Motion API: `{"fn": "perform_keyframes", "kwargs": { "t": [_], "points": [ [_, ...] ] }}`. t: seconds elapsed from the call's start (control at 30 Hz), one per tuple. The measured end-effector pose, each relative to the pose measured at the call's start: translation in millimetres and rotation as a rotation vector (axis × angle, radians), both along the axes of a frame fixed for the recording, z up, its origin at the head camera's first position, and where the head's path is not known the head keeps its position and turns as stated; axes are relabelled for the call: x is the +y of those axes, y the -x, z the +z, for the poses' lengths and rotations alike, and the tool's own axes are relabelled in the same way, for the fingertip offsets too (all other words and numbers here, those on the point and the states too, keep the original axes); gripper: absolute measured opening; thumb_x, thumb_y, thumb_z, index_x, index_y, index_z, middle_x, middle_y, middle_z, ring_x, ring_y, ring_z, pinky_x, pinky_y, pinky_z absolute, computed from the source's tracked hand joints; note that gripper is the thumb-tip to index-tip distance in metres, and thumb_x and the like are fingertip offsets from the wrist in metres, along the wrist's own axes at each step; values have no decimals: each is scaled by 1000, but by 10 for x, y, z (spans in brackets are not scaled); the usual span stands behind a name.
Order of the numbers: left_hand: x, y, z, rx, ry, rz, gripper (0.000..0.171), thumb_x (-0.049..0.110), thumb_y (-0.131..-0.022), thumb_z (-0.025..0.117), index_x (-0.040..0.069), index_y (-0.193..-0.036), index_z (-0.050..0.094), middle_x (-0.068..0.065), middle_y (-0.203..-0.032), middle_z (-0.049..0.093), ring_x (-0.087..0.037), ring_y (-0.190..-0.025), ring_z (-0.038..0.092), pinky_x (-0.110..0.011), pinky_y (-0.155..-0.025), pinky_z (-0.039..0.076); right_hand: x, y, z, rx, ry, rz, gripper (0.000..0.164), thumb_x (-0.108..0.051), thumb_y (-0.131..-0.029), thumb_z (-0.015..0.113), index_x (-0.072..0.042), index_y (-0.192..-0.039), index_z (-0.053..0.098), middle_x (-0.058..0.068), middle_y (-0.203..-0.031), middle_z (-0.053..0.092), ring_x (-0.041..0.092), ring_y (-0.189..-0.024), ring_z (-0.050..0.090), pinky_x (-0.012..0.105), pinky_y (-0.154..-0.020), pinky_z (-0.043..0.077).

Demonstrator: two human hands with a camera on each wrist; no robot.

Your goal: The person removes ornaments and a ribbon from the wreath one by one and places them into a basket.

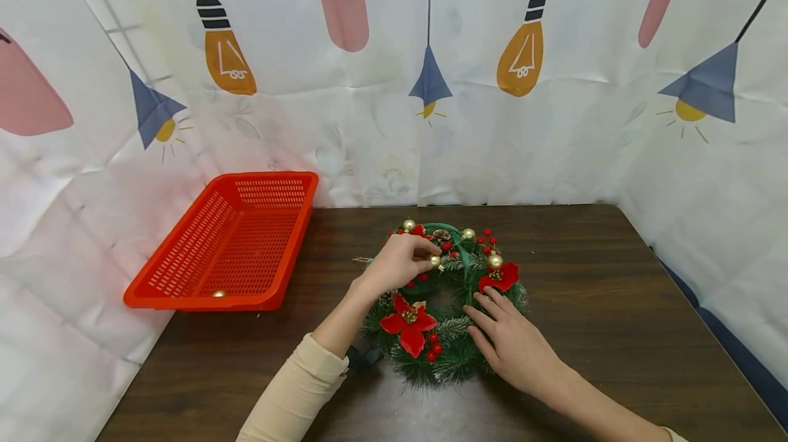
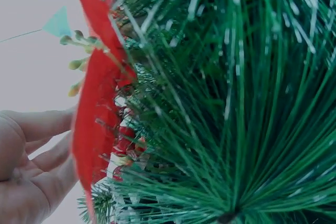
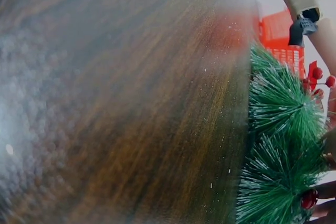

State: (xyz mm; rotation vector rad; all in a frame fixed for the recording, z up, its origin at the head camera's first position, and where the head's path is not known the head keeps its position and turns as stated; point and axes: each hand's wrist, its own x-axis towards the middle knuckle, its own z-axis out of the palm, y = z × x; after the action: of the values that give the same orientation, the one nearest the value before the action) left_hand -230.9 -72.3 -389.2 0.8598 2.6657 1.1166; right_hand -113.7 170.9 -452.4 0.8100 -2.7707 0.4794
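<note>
The head view is bright, while glare hazes the right wrist view's blurred tabletop (image 3: 131,103).

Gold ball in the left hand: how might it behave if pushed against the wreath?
The gold ball looks glossy, so it may slip if the left hand pinches loosely. Being round, it could roll if released, though the bristly wreath might catch it.
</note>
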Motion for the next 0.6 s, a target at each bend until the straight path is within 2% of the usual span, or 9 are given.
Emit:
{"fn": "perform_keyframes", "kwargs": {
  "t": [0.3, 0.6],
  "points": [
    [-136, 3, 55, -9, -122, 33, 28, 9, -97, 73, 7, -124, 75, 0, -116, 73, -17, -105, 68, -34, -80, 57, 4, -1, 0, 0, 3, -3, 39, -26, -101, 67, -4, -134, 68, 22, -144, 56, 43, -141, 44, 60, -111, 38],
    [-323, 14, 112, -66, -247, 88, 26, 6, -95, 74, 8, -121, 76, -4, -118, 72, -23, -107, 69, -35, -80, 59, 7, 5, -19, 13, 2, -4, 39, -26, -101, 68, -4, -134, 68, 22, -144, 56, 43, -140, 44, 59, -111, 38]
  ]
}}
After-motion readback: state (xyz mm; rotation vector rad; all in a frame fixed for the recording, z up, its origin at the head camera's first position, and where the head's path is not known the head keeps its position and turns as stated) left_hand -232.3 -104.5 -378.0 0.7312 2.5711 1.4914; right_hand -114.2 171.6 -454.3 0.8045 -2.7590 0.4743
